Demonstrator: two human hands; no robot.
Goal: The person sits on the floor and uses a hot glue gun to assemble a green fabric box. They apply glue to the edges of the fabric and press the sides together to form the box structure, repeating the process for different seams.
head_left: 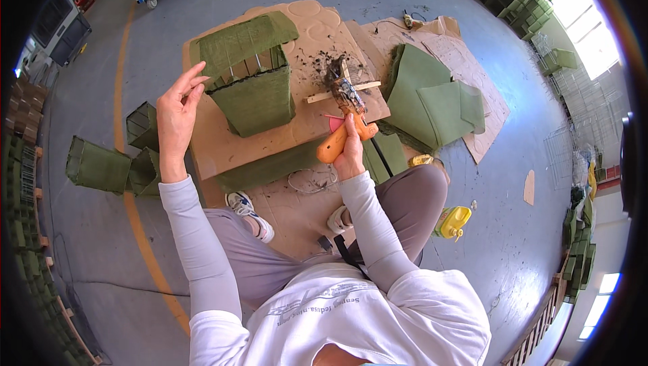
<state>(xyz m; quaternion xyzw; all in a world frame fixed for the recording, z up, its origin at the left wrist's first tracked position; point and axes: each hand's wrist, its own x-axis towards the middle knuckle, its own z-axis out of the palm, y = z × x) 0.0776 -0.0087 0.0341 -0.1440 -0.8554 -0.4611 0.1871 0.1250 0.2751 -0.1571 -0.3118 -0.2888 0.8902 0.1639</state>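
orange glue gun [345, 125] sits clenched in the right hand [351, 153]; left hand [177, 115] hangs open, touching nothing.

No labels, signs or screens are showing anywhere in the view — only a few containers and flattened packaging. A small yellow plastic container [453, 221] is lying on the grey floor just beside the person's right knee, its shape rounded and squat. Flattened brown cardboard sheets [466, 75] are lying spread over the floor ahead of the person, overlapping one another. At the upper left edge a dark boxy unit [62, 25] is standing — whether it carries a screen cannot be told, since the picture is bending and blurring there.
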